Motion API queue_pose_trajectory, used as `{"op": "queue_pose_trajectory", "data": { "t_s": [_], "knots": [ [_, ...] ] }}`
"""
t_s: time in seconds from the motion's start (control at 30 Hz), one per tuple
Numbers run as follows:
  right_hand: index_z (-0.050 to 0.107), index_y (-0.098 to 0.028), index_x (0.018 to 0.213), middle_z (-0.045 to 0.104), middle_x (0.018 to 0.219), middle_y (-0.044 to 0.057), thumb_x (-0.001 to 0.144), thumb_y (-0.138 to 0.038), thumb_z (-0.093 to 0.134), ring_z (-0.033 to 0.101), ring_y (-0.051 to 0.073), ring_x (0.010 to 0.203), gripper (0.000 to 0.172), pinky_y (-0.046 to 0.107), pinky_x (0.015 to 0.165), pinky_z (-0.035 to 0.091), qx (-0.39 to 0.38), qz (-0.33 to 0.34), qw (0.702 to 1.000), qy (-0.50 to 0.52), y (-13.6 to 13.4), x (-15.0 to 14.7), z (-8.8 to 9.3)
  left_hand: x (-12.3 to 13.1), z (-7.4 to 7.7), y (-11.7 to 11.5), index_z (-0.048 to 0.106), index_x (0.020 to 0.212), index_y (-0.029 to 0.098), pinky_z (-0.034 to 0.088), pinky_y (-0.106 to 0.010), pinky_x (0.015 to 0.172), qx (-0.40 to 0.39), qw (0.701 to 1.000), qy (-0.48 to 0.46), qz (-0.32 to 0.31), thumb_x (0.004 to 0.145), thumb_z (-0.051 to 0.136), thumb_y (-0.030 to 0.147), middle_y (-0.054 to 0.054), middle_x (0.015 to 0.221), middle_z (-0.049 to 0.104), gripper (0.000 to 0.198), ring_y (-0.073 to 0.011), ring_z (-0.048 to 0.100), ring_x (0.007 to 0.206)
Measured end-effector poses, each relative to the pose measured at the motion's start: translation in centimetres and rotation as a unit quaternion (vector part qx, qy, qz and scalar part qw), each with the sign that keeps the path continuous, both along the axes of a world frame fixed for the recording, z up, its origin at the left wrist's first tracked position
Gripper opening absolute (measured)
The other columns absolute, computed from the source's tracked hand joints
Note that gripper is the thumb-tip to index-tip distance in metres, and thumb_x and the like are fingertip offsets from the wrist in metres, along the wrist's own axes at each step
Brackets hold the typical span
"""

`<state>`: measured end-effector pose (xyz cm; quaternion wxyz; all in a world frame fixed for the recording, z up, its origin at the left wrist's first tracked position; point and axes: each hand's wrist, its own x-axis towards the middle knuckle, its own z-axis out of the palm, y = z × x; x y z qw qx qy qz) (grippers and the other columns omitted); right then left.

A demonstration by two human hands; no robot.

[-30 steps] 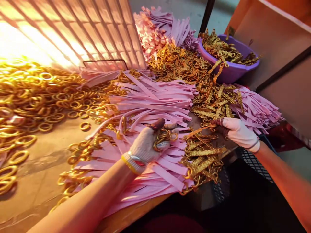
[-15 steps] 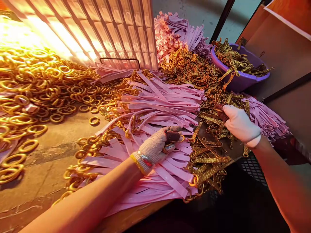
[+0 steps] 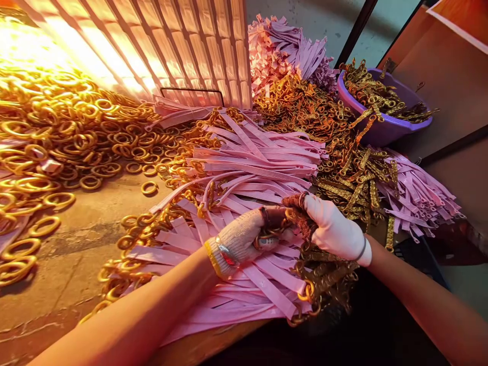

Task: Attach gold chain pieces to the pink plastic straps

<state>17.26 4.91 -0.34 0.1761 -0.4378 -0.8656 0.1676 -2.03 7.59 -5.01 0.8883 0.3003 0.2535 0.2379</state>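
Observation:
My left hand (image 3: 249, 236), in a knitted glove with dark fingertips, is closed over the pink straps, with part of a gold metal ring (image 3: 267, 235) showing between its fingers. My right hand (image 3: 330, 223), in a white glove with brown fingertips, presses its pinched fingers against the left fingertips. What the right fingers hold is hidden. Beneath both hands lie pink straps (image 3: 263, 279), several with gold rings at their ends. Flat gold chain pieces (image 3: 328, 277) hang at the table edge below my right hand.
Thick gold rings (image 3: 91, 180) heap up on the left of the table (image 3: 80, 218). A purple basin (image 3: 381, 129) with gold chain pieces stands at the back right. More chain pieces (image 3: 305, 107) and bundled pink straps (image 3: 415, 188) lie nearby. A ribbed panel (image 3: 213, 46) rises behind.
My right hand has moved left from the chain-piece pile to meet my left hand. The left hand stays nearly in place. The view has shifted slightly.

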Motion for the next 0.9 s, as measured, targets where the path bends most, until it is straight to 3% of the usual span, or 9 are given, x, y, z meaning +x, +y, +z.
{"op": "queue_pose_trajectory", "data": {
  "t_s": [0.1, 0.27, 0.47, 0.6, 0.77, 0.9],
  "knots": [
    [0.054, -0.016, 0.127, 0.069, 0.114, 0.010, 0.078, -0.003, 0.048, 0.065, 0.019, 0.103, 0.051, 0.031, 0.094, 0.051, -0.048, -0.026, 0.997, 0.053, 0.1, 0.1, -0.4, 0.2, -0.1, -0.2, 0.066, 0.084, 0.010, 0.014, -0.014, 0.034, -0.001, 0.998, -0.007, -0.056, 0.072, 0.068, 0.030, -0.002, 0.064, 0.060, 0.023, -0.0022, 0.031, 0.041],
    [0.056, -0.012, 0.129, 0.067, 0.119, 0.016, 0.074, -0.006, 0.049, 0.063, 0.028, 0.111, 0.055, 0.043, 0.101, 0.048, -0.028, -0.123, 0.989, -0.080, -0.6, -0.2, -0.8, -0.1, -0.3, -0.1, 0.062, 0.083, 0.014, 0.025, -0.014, 0.039, 0.055, 0.996, 0.062, -0.023, 0.077, 0.072, 0.033, 0.002, 0.062, 0.055, 0.022, -0.0032, 0.037, 0.045],
    [0.061, -0.017, 0.123, 0.071, 0.116, 0.011, 0.075, -0.004, 0.045, 0.066, 0.023, 0.105, 0.052, 0.035, 0.096, 0.050, -0.067, -0.117, 0.990, -0.028, -0.7, 0.8, -0.8, -0.4, 0.8, 0.0, 0.055, 0.072, 0.016, 0.023, -0.015, 0.036, 0.181, 0.967, 0.180, -0.008, 0.084, 0.064, 0.047, 0.004, 0.048, 0.049, 0.034, -0.0046, 0.033, 0.038],
    [0.060, -0.016, 0.117, 0.073, 0.106, 0.011, 0.080, -0.013, 0.051, 0.067, 0.022, 0.091, 0.039, 0.030, 0.082, 0.049, -0.102, -0.102, 0.983, -0.110, -0.7, -0.2, 0.3, -0.2, 1.1, -0.5, 0.057, 0.076, 0.017, 0.029, -0.015, 0.039, 0.247, 0.948, 0.200, 0.027, 0.080, 0.067, 0.047, 0.005, 0.049, 0.051, 0.032, -0.0062, 0.040, 0.041],
    [0.062, -0.019, 0.089, 0.072, 0.085, 0.005, 0.085, -0.027, 0.054, 0.063, 0.017, 0.070, 0.012, 0.026, 0.061, 0.038, -0.136, -0.124, 0.965, -0.189, -0.6, -2.1, 1.5, 0.2, 0.4, -0.7, 0.056, 0.069, 0.017, 0.023, -0.017, 0.036, 0.147, 0.979, 0.141, 0.006, 0.080, 0.063, 0.042, 0.004, 0.046, 0.047, 0.028, -0.0055, 0.034, 0.037],
    [0.064, -0.019, 0.094, 0.074, 0.087, 0.009, 0.088, -0.044, 0.055, 0.067, 0.022, 0.074, 0.027, 0.030, 0.060, 0.034, -0.067, -0.128, 0.961, -0.237, -1.2, -3.4, 1.1, 0.2, 0.2, -0.2, 0.053, 0.062, 0.016, 0.031, -0.017, 0.042, 0.082, 0.991, 0.090, 0.050, 0.071, 0.073, 0.035, 0.004, 0.051, 0.046, 0.028, -0.0053, 0.037, 0.043]
  ]
}}
